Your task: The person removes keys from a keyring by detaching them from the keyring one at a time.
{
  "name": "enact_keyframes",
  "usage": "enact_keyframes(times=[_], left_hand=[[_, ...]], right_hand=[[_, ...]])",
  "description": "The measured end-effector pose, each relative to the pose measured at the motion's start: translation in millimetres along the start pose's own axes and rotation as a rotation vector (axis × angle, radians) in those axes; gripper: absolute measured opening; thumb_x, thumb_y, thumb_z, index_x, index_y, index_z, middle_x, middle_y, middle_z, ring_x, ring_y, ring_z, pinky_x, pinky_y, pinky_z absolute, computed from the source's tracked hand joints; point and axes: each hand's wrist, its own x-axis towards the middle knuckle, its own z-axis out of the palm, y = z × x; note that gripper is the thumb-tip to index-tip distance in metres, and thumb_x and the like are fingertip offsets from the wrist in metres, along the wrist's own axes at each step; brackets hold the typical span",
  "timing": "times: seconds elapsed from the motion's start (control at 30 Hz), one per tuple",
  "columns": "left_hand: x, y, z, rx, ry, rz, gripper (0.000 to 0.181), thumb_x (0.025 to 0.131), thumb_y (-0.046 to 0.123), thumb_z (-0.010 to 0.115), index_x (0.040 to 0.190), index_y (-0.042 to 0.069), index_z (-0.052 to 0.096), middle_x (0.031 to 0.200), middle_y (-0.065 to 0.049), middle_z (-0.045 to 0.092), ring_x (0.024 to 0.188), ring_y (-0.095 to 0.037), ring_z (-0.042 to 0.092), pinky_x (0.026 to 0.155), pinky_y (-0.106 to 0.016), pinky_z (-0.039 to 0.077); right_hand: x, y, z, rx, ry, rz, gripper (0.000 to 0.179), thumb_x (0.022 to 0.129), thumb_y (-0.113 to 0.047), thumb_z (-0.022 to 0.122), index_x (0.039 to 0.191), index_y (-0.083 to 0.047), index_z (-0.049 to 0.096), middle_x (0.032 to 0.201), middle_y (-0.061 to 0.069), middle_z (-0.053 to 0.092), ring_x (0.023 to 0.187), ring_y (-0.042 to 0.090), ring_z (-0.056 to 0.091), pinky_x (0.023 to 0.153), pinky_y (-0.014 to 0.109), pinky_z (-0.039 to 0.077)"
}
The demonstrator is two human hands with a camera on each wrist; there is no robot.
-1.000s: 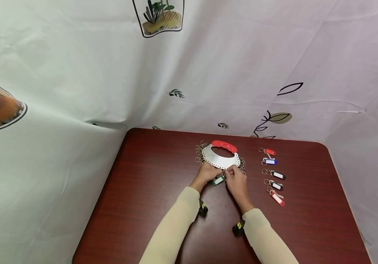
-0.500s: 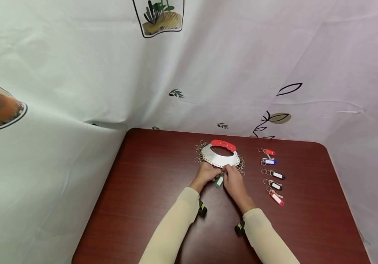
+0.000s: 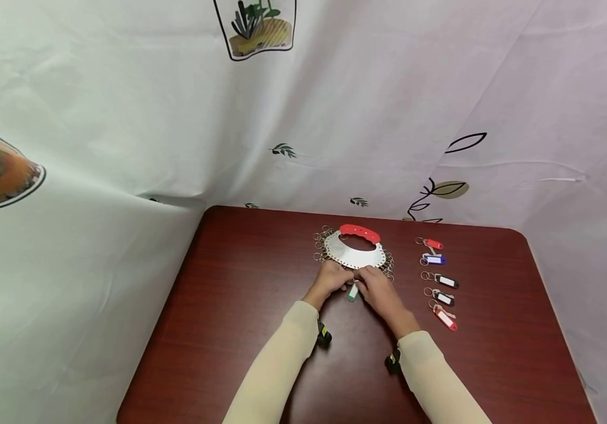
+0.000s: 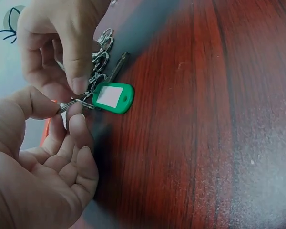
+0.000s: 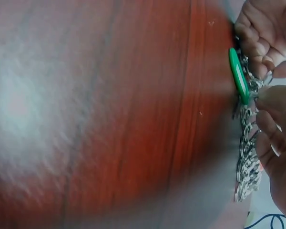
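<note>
In the head view my left hand (image 3: pixel 331 275) and right hand (image 3: pixel 381 290) meet at the lower edge of a silver crescent-shaped metal plate (image 3: pixel 353 257) with a red handle (image 3: pixel 360 232). Thumb and index finger of the left hand pinch a small split ring (image 4: pixel 66 106), seen in the left wrist view. My right thumb and fingertips pinch at the same ring, close to where a green key tag (image 4: pixel 113 98) with a white label hangs. A key (image 4: pixel 118 67) shows behind the tag. The right fingers partly hide the ring joint.
Several split rings (image 5: pixel 248 162) hang along the plate's edge. To the right, a column of key tags lies on the dark red table (image 3: pixel 504 353): a red one (image 3: pixel 433 244), a blue one (image 3: pixel 434 259), black ones (image 3: pixel 446 282) and another red (image 3: pixel 445 318). A printed curtain (image 3: pixel 335 118) stands behind.
The green key tag has swung from slanting left to hanging nearly straight toward me. My right hand has turned, its wrist shifting right and slightly up. The left hand stays at the ring.
</note>
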Motion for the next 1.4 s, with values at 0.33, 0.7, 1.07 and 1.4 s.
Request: enact_keyframes(times=[0.33,0.7,1.07,1.4], left_hand=[[-1.5,0.5,-2.5,-0.086,-0.037,0.005,0.029,0.083,0.004,0.068,0.055,0.002,0.061,0.052,-0.001,0.061,0.043,-0.011,0.053,0.042,-0.021,0.038],[-1.6,0.2,-4.5,-0.076,-0.064,-0.013,0.021,0.085,0.005,0.066,0.066,-0.005,0.069,0.059,-0.005,0.068,0.046,-0.009,0.055,0.044,-0.02,0.041],[-3.5,2.2,-4.4,-0.109,-0.084,-0.039,0.019,0.084,0.006,0.065,0.069,-0.002,0.074,0.056,0.002,0.065,0.045,-0.007,0.055,0.045,-0.02,0.042],[1.5,3.8,-0.4,-0.054,0.002,-0.067,0.029,0.08,0.005,0.07,0.052,0.01,0.063,0.047,0.003,0.059,0.041,-0.009,0.052,0.039,-0.021,0.038]], right_hand=[[2.2,0.9,-5.0,0.031,-0.025,-0.01,0.013,0.09,-0.003,0.075,0.098,-0.009,0.068,0.096,0.007,0.068,0.093,0.029,0.066,0.082,0.046,0.054],[1.2,4.1,2.9,0.001,0.005,-0.05,0.001,0.099,-0.009,0.066,0.097,-0.009,0.066,0.099,0.007,0.066,0.094,0.029,0.063,0.082,0.047,0.054],[0.5,-0.7,8.8,0.052,0.145,0.069,0.014,0.087,0.004,0.072,0.09,-0.006,0.063,0.079,0.006,0.064,0.071,0.02,0.062,0.064,0.039,0.052],[3.7,-12.2,16.4,0.211,0.233,0.444,0.011,0.087,0.003,0.072,0.088,-0.006,0.065,0.075,0.007,0.068,0.068,0.017,0.062,0.064,0.03,0.05]])
